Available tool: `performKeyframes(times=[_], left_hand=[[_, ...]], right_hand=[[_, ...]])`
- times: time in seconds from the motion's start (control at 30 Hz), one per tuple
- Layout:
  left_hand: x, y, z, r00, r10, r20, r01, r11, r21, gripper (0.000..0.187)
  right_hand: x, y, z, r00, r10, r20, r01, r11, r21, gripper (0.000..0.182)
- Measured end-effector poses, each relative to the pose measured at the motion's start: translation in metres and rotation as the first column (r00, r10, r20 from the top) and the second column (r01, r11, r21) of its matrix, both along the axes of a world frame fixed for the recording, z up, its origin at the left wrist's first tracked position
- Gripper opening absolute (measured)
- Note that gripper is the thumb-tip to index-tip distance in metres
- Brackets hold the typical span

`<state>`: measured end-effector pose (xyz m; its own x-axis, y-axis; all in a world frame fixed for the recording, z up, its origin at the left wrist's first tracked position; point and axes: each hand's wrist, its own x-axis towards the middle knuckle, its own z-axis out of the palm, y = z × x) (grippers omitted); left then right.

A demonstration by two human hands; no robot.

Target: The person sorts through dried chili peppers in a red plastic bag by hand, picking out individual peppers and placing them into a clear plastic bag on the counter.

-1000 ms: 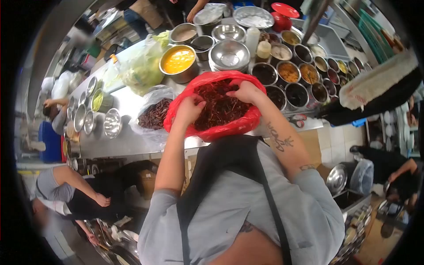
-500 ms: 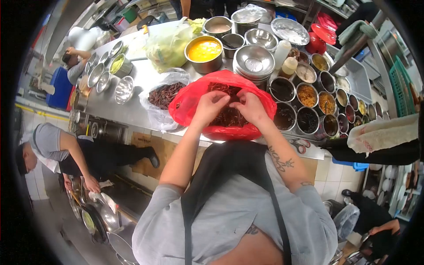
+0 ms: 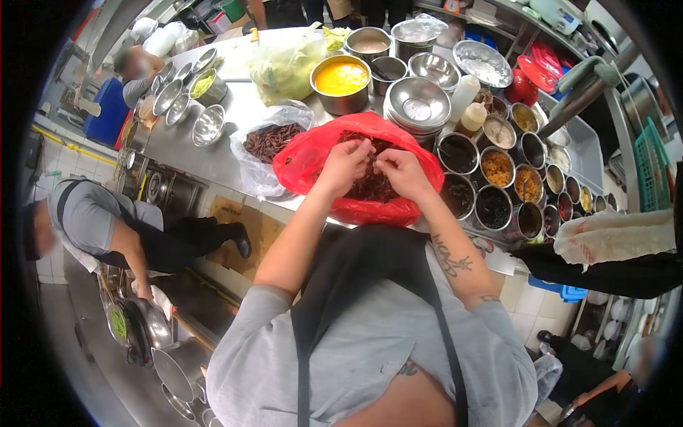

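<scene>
A red plastic bag [image 3: 299, 160] lies open on the steel counter in front of me, filled with dark dried chilies [image 3: 373, 188]. Over its mouth, my left hand [image 3: 347, 167] is closed in a pinch, thumb against fingertips. My right hand [image 3: 402, 174] pinches close beside it, a small gap between the two. What they grip looks like a dried chili, mostly hidden by the fingers. Just left of the red bag, a clear plastic bag [image 3: 249, 171] holds more dried chilies [image 3: 270, 142].
Behind the bags stand a pot of yellow liquid [image 3: 341, 77], stacked steel bowls [image 3: 418, 99] and a bag of greens [image 3: 281, 75]. Several sauce and seasoning containers [image 3: 493, 206] crowd the right. Scissors [image 3: 484, 245] lie at the front edge. A co-worker [image 3: 107, 220] bends over pans at left.
My fingertips have drawn tighter into pinches, and both hands stay over the red bag. The view has shifted slightly. The co-worker at left has moved an arm over the pans.
</scene>
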<state>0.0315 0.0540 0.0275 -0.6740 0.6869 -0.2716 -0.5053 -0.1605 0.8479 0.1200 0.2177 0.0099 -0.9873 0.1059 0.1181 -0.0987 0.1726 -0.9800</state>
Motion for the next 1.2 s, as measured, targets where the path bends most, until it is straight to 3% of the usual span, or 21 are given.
performKeyframes(times=[0.1,0.2,0.23,0.3,0.33,0.4,0.43,0.47,0.5,0.6,0.67,0.77,0.87,1.0,1.03,1.1,1.2], left_hand=[[0.006,0.002,-0.002,0.962,0.044,0.268,-0.1,0.975,0.2,0.023],[-0.008,-0.003,-0.015,0.904,0.181,0.387,-0.278,0.937,0.21,0.025],[-0.009,-0.007,-0.015,0.911,0.175,0.373,-0.259,0.947,0.189,0.023],[-0.005,-0.015,-0.011,0.924,0.163,0.347,-0.223,0.965,0.141,0.017],[0.004,-0.013,0.001,0.943,0.238,0.234,-0.238,0.971,-0.031,0.018],[0.012,-0.018,-0.005,0.984,0.015,-0.18,-0.081,0.928,-0.363,0.022],[0.017,-0.021,-0.007,0.928,-0.153,-0.341,-0.056,0.845,-0.531,0.024],[0.024,-0.02,-0.01,0.686,-0.273,-0.675,-0.257,0.777,-0.575,0.032],[0.029,-0.017,-0.006,0.643,-0.394,-0.657,-0.266,0.689,-0.674,0.033],[0.033,-0.012,-0.02,0.614,-0.502,-0.609,-0.212,0.639,-0.74,0.032],[0.037,-0.009,-0.019,0.593,-0.513,-0.621,-0.228,0.633,-0.74,0.031],[0.038,-0.015,-0.008,0.56,-0.448,-0.697,-0.191,0.748,-0.635,0.028],[0.036,-0.018,0.002,0.478,-0.43,-0.766,-0.23,0.78,-0.582,0.021],[0.035,-0.02,0.008,0.617,-0.351,-0.705,-0.106,0.85,-0.516,0.015],[0.037,-0.019,0.017,0.661,-0.364,-0.656,-0.062,0.845,-0.532,0.014],[0.035,-0.019,0.02,0.723,-0.369,-0.584,0.016,0.854,-0.52,0.012],[0.027,-0.022,0.018,0.79,-0.345,-0.507,0.113,0.894,-0.433,0.01]], right_hand=[[0.001,-0.001,-0.004,0.996,0.027,-0.08,-0.042,0.978,-0.204,0.009],[0.0,-0.002,0.0,0.993,-0.115,-0.039,0.102,0.965,-0.24,0.012],[0.002,0.0,0.006,0.989,-0.146,-0.022,0.146,0.989,-0.032,0.013],[0.011,0.006,0.015,0.977,-0.215,-0.004,0.201,0.904,0.378,0.017],[0.013,0.009,0.012,0.99,-0.141,-0.004,0.13,0.899,0.417,0.019],[0.014,0.015,0.002,1.0,0.006,-0.001,-0.005,0.867,0.498,0.021],[0.014,0.015,-0.005,0.996,0.012,0.094,-0.061,0.841,0.538,0.02],[0.012,0.014,-0.012,0.982,0.014,0.189,-0.121,0.812,0.571,0.018],[0.012,0.013,-0.012,0.959,0.012,0.284,-0.186,0.781,0.596,0.017],[0.014,0.011,-0.012,0.98,0.045,0.194,-0.163,0.74,0.653,0.013],[0.017,0.01,-0.01,0.976,0.059,0.21,-0.179,0.764,0.619,0.012],[0.017,0.013,-0.004,0.988,0.087,0.13,-0.144,0.836,0.529,0.013],[0.016,0.01,-0.004,0.992,0.074,0.099,-0.102,0.939,0.327,0.014],[0.013,0.01,-0.006,0.993,0.072,0.098,-0.082,0.991,0.103,0.012],[0.013,0.011,-0.009,0.984,0.11,0.14,-0.106,0.994,-0.036,0.011],[0.013,0.012,-0.015,0.958,0.199,0.205,-0.13,0.942,-0.308,0.009],[0.015,0.012,-0.015,0.929,0.316,0.193,-0.16,0.813,-0.56,0.006]])
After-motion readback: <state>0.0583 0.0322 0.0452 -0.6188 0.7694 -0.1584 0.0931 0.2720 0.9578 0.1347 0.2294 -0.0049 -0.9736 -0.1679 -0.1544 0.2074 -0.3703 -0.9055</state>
